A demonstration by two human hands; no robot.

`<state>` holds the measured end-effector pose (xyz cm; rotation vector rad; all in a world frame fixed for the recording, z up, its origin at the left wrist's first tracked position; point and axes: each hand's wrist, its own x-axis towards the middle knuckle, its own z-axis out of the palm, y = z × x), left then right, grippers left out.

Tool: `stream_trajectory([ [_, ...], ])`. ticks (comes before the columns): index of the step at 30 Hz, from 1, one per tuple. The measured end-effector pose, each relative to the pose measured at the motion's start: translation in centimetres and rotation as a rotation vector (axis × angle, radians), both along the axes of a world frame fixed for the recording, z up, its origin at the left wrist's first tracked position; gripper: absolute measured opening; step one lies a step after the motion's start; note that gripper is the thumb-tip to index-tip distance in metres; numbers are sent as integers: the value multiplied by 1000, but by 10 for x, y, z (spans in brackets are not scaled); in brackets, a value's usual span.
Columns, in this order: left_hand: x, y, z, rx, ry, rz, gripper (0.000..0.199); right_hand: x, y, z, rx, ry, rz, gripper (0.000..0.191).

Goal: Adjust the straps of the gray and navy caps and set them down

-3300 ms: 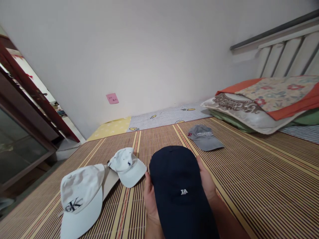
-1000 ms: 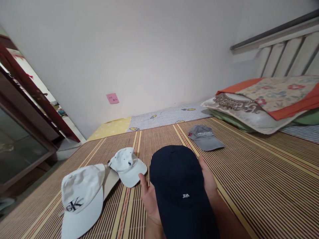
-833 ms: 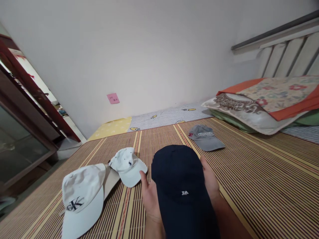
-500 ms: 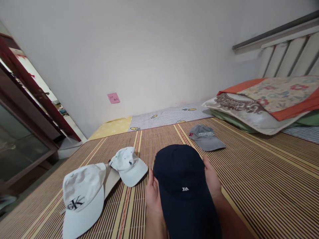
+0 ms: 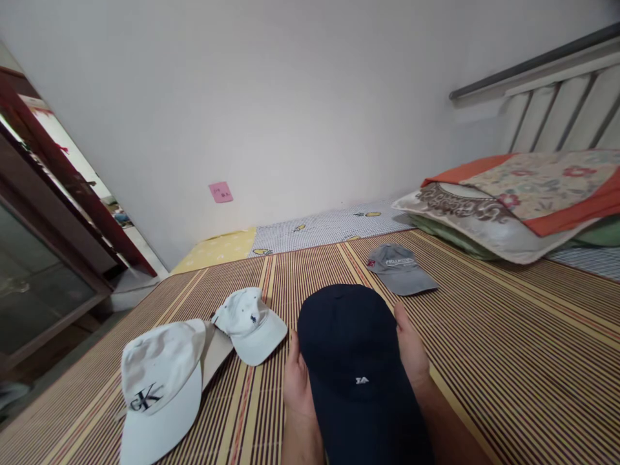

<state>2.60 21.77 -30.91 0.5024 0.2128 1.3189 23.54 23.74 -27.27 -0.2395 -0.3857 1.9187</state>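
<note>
A dark navy cap [image 5: 351, 336] with a small white logo is held up at the lower middle, its brim towards me. My left hand [image 5: 298, 378] grips its left side and my right hand [image 5: 411, 349] its right side; most of the fingers are hidden behind the cap. To the left lie a white cap with black CK letters [image 5: 162, 381] and a smaller white cap [image 5: 252, 323] with a dark emblem. Between them, a beige brim [image 5: 216, 352] shows partly. Beyond my right hand rests a grey cap [image 5: 402, 268].
The caps lie on a striped bamboo mat [image 5: 508, 361] over a bed. Pillows with a floral orange-edged cover [image 5: 557, 187] are stacked at the right, near a radiator [image 5: 557, 113]. A pink note [image 5: 221, 192] is on the wall; a glass-fronted cabinet [image 5: 39, 284] stands at the left.
The logo on the navy cap sits slightly lower, as the cap has tilted a little. Both hands keep their hold on it.
</note>
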Motion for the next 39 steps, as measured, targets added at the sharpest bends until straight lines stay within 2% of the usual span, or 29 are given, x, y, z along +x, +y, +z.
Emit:
stream_trajectory([
  [4, 1, -1, -3, -38, 16, 33, 51, 1, 1, -6, 29, -32, 9, 61],
  [8, -2, 0, -10, -19, 19, 59, 50, -2, 3, -3, 96, -58, 38, 69],
  [13, -6, 4, -15, 2, 14, 5, 52, -6, 1, 4, 150, -99, 31, 63],
  [19, -2, 2, -4, 21, 2, -38, 54, -7, 1, 6, 188, -136, -5, 62],
  [25, 6, -2, 1, 10, 5, -35, 57, -4, 3, -1, 157, -135, -12, 59],
  [29, 15, -7, 15, 44, 8, -85, 61, 11, 8, -9, 125, -124, -91, 57],
  [32, 20, -16, 26, 81, 16, -152, 50, 28, 13, -15, 122, -124, -151, 43],
  [34, 19, -23, 27, 55, 56, -154, 36, 39, 16, -16, 120, -124, -172, 39],
  [35, 17, -26, 25, 22, 93, -143, 38, 43, 16, -17, 119, -124, -175, 39],
  [36, 15, -29, 22, -19, 143, -128, 50, 46, 17, -16, 116, -120, -174, 40],
  [39, 12, -33, 12, -114, 300, -102, 106, 51, 15, -12, 108, -100, -146, 51],
])
